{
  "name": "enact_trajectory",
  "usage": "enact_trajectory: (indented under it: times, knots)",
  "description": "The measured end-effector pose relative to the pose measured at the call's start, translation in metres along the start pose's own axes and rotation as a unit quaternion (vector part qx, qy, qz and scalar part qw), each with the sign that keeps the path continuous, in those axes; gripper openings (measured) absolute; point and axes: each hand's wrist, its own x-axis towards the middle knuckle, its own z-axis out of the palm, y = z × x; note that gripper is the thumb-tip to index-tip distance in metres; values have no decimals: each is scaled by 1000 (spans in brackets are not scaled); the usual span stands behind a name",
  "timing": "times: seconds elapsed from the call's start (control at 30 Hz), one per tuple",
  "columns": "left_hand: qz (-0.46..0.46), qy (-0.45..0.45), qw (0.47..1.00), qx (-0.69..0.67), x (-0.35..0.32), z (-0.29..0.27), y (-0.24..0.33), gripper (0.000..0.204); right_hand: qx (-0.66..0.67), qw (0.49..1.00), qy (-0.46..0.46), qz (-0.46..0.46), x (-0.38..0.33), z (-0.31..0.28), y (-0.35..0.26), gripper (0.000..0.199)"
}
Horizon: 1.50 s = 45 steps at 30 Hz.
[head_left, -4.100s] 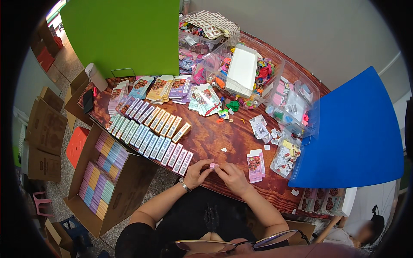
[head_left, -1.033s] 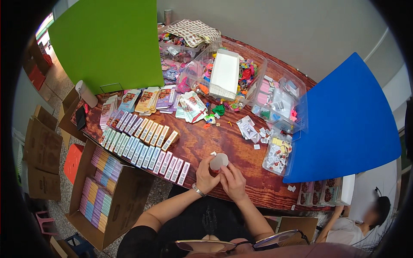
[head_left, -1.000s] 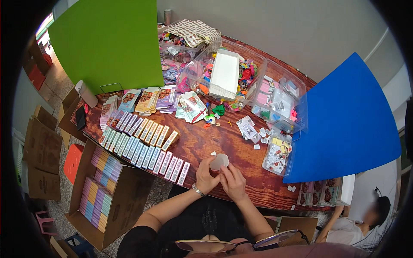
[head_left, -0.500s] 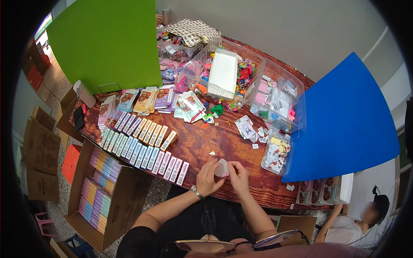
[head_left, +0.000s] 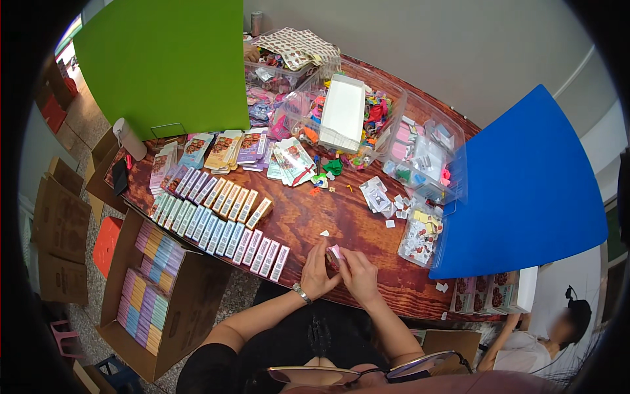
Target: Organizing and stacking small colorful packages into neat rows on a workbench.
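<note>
Close to the table's front edge, my left hand (head_left: 317, 273) and my right hand (head_left: 359, 276) meet around a small pink-and-white piece (head_left: 336, 251). The fingers of both hands are closed on it and cover much of it, so its exact kind cannot be told. Just beyond my left fingertips lies a small white scrap (head_left: 325, 233) on the wood-patterned table (head_left: 295, 217). To the left of my hands, small pastel boxes (head_left: 261, 253) stand packed in two slanting rows.
Flat printed cartons (head_left: 226, 150) lie in piles behind the rows. Clear bins (head_left: 308, 118) of colourful small parts hold a white tray (head_left: 342, 110). A green panel (head_left: 161, 62) and blue panel (head_left: 525, 197) flank the table. An open cardboard carton (head_left: 187, 305) stands lower left; a person (head_left: 525, 348) sits at right.
The pale, see-through rounded piece between my fingers has turned and now shows a narrow pink-and-white side. My right hand has shifted slightly left, closer to my left hand.
</note>
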Motion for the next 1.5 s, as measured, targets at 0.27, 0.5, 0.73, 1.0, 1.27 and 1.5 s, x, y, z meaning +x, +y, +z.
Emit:
enact_trajectory:
  times: [0.27, 0.5, 0.73, 1.0, 1.27, 1.5]
  knots:
    - [34, -51, 993, 103, -4, 4, -8, 111, -26, 997, -59, -32, -4, 2, 9, 27]
    - [48, -98, 979, 170, 2, -3, -1, 115, 62, 995, -59, -59, -6, -2, 18, 34]
    - [32, -91, 974, 203, 6, -8, 5, 113, 147, 983, -55, 92, -23, -4, 13, 39]
    - [35, -100, 965, 239, 5, -10, 10, 112, 114, 985, -48, 117, -30, 3, 12, 39]
    - [18, -141, 962, 232, 4, -9, 12, 112, 125, 985, -30, 115, -26, 2, 11, 38]
    - [12, -130, 961, 243, 8, -10, 15, 105, 103, 989, -35, 103, -25, 3, 7, 42]
